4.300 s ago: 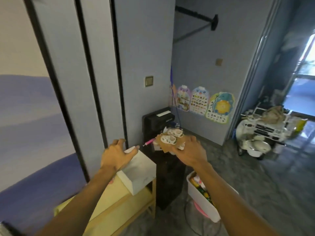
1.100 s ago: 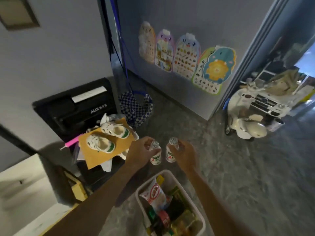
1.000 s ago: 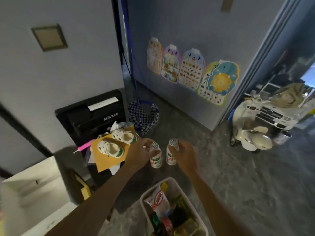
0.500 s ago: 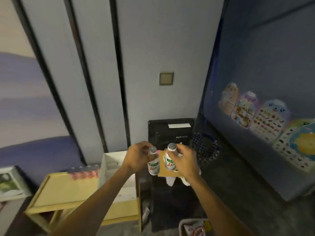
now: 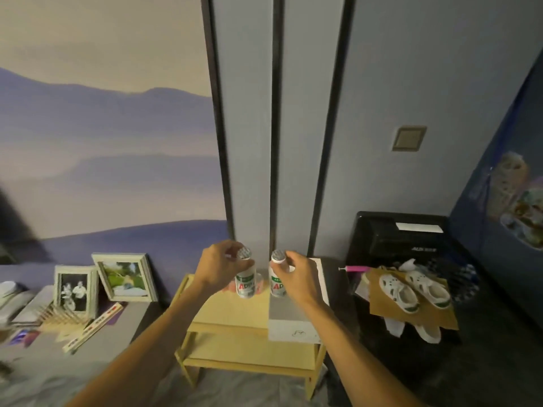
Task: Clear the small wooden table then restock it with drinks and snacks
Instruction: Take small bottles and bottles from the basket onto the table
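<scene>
The small wooden table [image 5: 235, 314] stands against the wall, pale yellow with a lower shelf. A white box [image 5: 293, 318] takes up its right side. My left hand [image 5: 219, 267] grips a small white drink bottle [image 5: 246, 284] with a foil cap and a green and red label, held upright over the back of the tabletop. My right hand [image 5: 298, 274] grips a second, matching bottle [image 5: 277, 284] just to the right, over the box's left edge. I cannot tell whether either bottle touches a surface. Something pinkish lies on the table behind the left bottle, mostly hidden.
Two framed photos [image 5: 100, 282] lean on the wall at the left, above papers and sticks on a grey surface. Right of the table a black appliance [image 5: 396, 245] carries brown cardboard with white shoes [image 5: 411, 292] and a pink pen [image 5: 355, 268].
I lifted two bottles from the snack bin on the floor and turned left. Both hands have carried them from beside the black appliance to above the wooden table.
</scene>
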Tool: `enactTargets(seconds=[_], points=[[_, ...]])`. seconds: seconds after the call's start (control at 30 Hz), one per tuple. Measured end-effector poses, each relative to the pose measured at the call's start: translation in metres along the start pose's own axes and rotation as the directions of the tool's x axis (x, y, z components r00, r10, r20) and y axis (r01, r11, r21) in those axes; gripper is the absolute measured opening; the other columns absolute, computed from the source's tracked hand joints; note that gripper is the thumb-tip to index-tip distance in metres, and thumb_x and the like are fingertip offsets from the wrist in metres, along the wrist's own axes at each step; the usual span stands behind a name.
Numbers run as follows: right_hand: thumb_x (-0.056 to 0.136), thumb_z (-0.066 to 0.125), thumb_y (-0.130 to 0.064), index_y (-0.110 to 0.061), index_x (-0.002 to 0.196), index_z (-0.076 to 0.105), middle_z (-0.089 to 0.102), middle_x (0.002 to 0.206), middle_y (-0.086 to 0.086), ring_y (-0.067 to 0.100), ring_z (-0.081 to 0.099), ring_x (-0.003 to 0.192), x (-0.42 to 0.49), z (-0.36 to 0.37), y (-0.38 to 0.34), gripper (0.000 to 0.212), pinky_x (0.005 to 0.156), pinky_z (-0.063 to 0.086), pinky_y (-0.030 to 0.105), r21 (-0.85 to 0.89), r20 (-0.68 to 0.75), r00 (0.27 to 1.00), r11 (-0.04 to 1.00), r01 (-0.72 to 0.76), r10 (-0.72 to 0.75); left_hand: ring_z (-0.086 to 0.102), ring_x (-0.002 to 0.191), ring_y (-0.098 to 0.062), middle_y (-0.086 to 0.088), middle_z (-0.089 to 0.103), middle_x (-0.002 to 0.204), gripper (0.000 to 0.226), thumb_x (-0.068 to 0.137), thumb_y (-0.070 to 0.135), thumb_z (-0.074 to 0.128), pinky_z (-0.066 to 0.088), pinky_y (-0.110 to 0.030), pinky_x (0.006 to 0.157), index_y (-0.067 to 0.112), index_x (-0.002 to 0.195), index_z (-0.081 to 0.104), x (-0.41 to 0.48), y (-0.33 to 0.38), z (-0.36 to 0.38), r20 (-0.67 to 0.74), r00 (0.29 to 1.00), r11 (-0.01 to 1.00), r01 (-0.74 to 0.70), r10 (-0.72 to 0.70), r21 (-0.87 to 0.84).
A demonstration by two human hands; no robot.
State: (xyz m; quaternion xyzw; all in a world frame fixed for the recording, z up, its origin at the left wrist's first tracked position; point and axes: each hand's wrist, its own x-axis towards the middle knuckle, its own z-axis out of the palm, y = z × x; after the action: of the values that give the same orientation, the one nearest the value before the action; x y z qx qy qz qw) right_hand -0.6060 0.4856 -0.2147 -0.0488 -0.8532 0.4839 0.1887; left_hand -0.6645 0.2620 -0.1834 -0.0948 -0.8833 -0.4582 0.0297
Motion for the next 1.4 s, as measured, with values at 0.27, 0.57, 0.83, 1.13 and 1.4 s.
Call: enactTargets(seconds=[0.27, 0.57, 0.83, 1.13, 1.4], points=[[0.088, 0.085, -0.034, -0.022, 0.104, 0.075, 0.075, 0.098, -0.013, 0.008, 0.073, 0.089, 0.013, 0.090, 0.001, 0.022, 0.081, 0.065, 0.037, -0.002, -0.017, 0.998, 0.998, -0.067, 0.067, 0.069, 0.088, 0.007, 0.018, 0.075, 0.097, 0.030, 0.081, 0.028, 0.093, 0.055, -0.017, 0.072, 0.029, 0.104, 0.074, 0.034, -0.073, -0.023, 0.054, 0.998, 0.999, 0.033, -0.032, -0.030], [0.087, 0.085, -0.036, -0.023, 0.103, 0.075, 0.076, 0.096, -0.013, 0.007, 0.073, 0.087, 0.055, 0.154, 0.057, 0.023, 0.076, 0.065, 0.042, 0.019, 0.038, 0.992, 0.992, -0.125, 0.124, 0.074, 0.088, -0.001, 0.012, 0.078, 0.097, 0.036, 0.077, 0.027, 0.095, 0.064, -0.038, 0.085, 0.025, 0.108, 0.077, 0.089, -0.139, 0.015, 0.082, 0.987, 0.990, 0.139, -0.137, -0.024], [0.090, 0.073, -0.062, -0.019, 0.099, 0.075, 0.073, 0.085, -0.008, 0.010, 0.069, 0.076, 0.084, 0.200, 0.126, 0.044, 0.067, 0.058, 0.039, 0.061, 0.023, 0.986, 0.984, -0.165, 0.164, 0.074, 0.094, -0.001, 0.015, 0.079, 0.100, 0.039, 0.078, 0.030, 0.095, 0.062, -0.030, 0.088, 0.025, 0.111, 0.077, 0.135, -0.192, 0.063, 0.140, 0.966, 0.976, 0.218, -0.217, 0.002], [0.098, 0.076, -0.040, -0.020, 0.106, 0.073, 0.075, 0.091, -0.007, 0.008, 0.068, 0.080, 0.095, 0.254, 0.204, 0.022, 0.069, 0.056, 0.030, -0.065, 0.035, 0.930, 0.930, -0.362, 0.365, 0.073, 0.094, 0.000, 0.013, 0.076, 0.102, 0.042, 0.073, 0.025, 0.097, 0.062, -0.035, 0.090, 0.029, 0.110, 0.077, 0.166, -0.268, 0.135, 0.185, 0.953, 0.969, 0.247, -0.239, -0.023], [0.102, 0.072, -0.033, -0.014, 0.132, 0.067, 0.075, 0.120, 0.000, 0.019, 0.070, 0.108, 0.088, 0.297, 0.248, 0.035, 0.089, 0.053, 0.028, -0.158, 0.047, 0.877, 0.870, -0.467, 0.479, 0.073, 0.099, -0.002, 0.015, 0.078, 0.104, 0.037, 0.078, 0.027, 0.094, 0.061, -0.034, 0.088, 0.030, 0.110, 0.075, 0.163, -0.321, 0.178, 0.205, 0.945, 0.965, 0.261, -0.253, -0.011]])
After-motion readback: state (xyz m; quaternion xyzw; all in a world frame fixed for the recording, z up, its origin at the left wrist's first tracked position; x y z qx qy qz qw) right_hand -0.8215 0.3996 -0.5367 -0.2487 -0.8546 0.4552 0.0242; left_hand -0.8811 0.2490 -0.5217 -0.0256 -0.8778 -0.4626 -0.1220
